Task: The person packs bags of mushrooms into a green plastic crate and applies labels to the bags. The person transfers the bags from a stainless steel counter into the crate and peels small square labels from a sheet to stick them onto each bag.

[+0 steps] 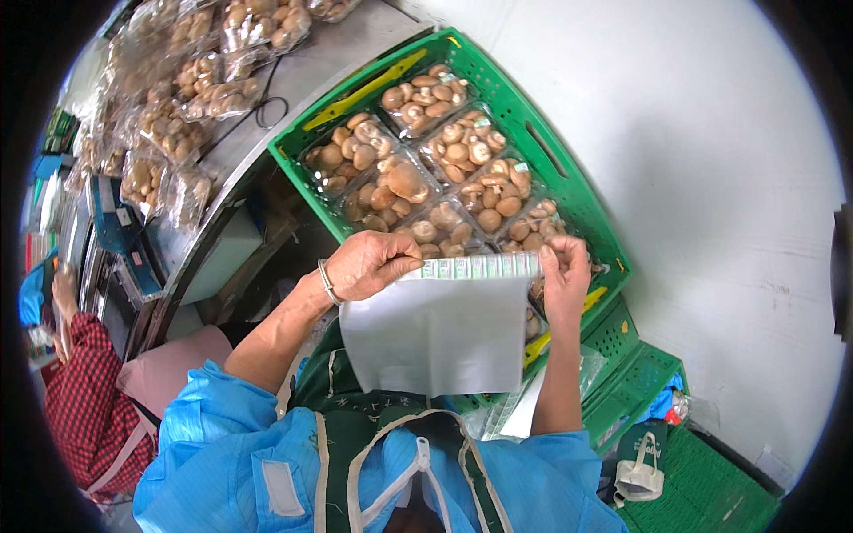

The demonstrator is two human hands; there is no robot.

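The white sheet (435,333) hides part of the green crate (582,191); the labels (480,266) are too small to read; upper-left mushroom packs (147,40) blur.

Behind the sheet (435,338), mushroom packs (462,148) fill a crate (570,191).

To the right of our right hand (567,274) we see a white wall (711,98), brightly lit, with a soft shadow (653,169) and faint brown marks (777,289). Beyond our left hand (369,264), leftward, a grey metal tabletop (333,62) runs slantwise.
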